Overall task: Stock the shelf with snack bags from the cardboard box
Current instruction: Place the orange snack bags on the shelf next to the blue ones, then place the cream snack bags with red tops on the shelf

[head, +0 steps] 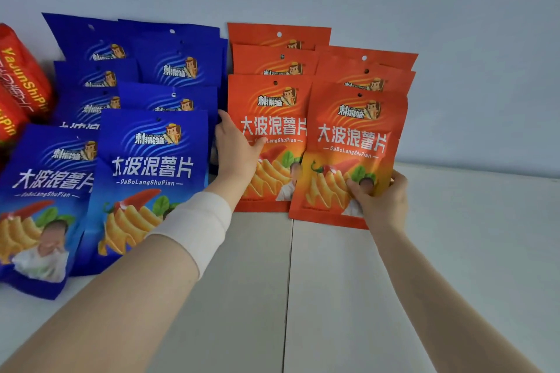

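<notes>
the right hand (pixel 382 200) pinches the front orange bag (pixel 351 136) at its lower corner. just left of it, the left hand (pixel 237 151) clasps the second orange bag (pixel 274 106) by its edge.

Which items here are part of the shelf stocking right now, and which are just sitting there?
In use: left hand gripping front left orange bag; right hand pinching front right orange bag; white shelf.
Just sitting: orange bags behind, blue bags, red packs far left. No cardboard box in view.
</notes>
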A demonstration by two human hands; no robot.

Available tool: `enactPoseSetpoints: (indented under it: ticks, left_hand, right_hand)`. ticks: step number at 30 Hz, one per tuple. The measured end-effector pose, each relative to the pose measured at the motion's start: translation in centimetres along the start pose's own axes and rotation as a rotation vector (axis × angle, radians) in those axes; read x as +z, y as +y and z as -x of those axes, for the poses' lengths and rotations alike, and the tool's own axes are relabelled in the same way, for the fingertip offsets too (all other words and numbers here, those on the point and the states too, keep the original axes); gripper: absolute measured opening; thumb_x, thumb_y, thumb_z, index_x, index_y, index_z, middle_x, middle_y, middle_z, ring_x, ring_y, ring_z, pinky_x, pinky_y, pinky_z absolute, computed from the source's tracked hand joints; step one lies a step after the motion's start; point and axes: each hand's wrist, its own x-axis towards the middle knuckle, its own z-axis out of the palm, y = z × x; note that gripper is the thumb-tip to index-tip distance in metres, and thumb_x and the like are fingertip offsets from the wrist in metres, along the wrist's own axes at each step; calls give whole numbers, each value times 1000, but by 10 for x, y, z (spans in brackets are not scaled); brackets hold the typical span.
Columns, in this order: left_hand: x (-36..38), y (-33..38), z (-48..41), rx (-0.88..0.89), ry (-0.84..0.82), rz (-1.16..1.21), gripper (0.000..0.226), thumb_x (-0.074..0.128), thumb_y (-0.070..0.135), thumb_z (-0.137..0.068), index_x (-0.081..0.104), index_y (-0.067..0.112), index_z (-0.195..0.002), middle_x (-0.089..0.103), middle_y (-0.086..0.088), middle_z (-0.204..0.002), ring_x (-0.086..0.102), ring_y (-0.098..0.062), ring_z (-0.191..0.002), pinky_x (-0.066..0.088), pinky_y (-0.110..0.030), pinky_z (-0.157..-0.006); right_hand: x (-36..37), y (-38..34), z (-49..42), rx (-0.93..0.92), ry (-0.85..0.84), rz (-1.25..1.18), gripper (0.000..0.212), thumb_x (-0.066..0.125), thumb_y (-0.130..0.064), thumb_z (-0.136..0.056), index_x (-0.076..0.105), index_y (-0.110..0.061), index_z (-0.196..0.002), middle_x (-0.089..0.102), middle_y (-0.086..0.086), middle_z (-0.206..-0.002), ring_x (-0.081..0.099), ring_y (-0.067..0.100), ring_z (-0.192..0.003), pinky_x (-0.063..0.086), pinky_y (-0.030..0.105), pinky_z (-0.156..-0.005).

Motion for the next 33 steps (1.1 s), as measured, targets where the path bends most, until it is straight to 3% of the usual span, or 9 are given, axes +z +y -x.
enactPoseSetpoints:
  ticks: [2,4,7,12,15,19,22,26,33]
  left_hand:
    - [2,3,5,68,-12,-53,91,65,28,-87,2,5,-149,23,-15,-151,22,-27,-141,25,-39,-113]
    - [2,6,11,144,-28,-172,87,61,28,-90,3,5,-149,5,-17,-156,8,-29,-145,16,-38,-116]
    - [-4,10,19,258,-59,-399,82,58,32,-91,6,7,-150,-7,-18,-157,-2,-32,-146,14,-41,-116]
    - [-33,16,47,586,-111,-767,53,53,21,-94,33,11,-142,30,-14,-150,20,-31,-142,22,-42,-114]
    - [-64,16,88,692,-165,-1081,43,55,17,-90,45,11,-131,46,-12,-136,36,-30,-131,29,-40,-108]
    - [-118,3,162,550,-191,-1247,39,52,14,-91,44,12,-129,51,-11,-129,48,-28,-120,38,-38,-96]
    - [-165,-17,230,386,-235,-1254,42,49,14,-93,44,9,-134,47,-13,-136,47,-31,-123,38,-39,-97]
    - [-234,-48,324,206,-264,-1247,39,50,18,-91,45,11,-129,49,-11,-131,45,-29,-122,37,-37,-96]
    - [-362,-142,486,-111,-246,-1243,35,49,18,-93,46,11,-127,54,-7,-119,52,-26,-111,40,-33,-83]
  right_hand:
    - [2,3,-1,-55,19,38,81,80,-32,-71,35,-10,-135,49,8,-131,47,26,-123,43,35,-93]
    - [2,4,-1,-97,43,128,91,78,-35,-72,27,-8,-142,40,11,-139,34,27,-133,34,39,-106]
    - [-2,1,2,-159,72,275,97,75,-39,-74,20,-5,-145,33,18,-141,26,33,-134,25,41,-110]
    - [-22,-12,22,-291,105,405,64,57,-27,-86,29,-11,-142,33,13,-142,28,33,-131,30,44,-103]
    - [-46,-16,53,-449,-39,630,57,60,-28,-87,37,-12,-137,35,11,-141,32,33,-128,34,43,-100]
    - [-67,-20,121,-670,-264,823,56,58,-29,-89,35,-12,-137,35,12,-141,29,34,-134,31,44,-105]
    - [-80,-16,186,-857,-373,890,57,55,-30,-91,32,-14,-140,38,9,-139,33,31,-131,31,41,-103]
    - [-91,-11,279,-980,-549,919,52,52,-29,-92,35,-15,-140,37,9,-140,33,30,-129,31,39,-102]
    - [-75,-14,464,-1315,-678,957,45,47,-22,-93,37,-14,-136,39,10,-136,37,30,-123,34,40,-98]
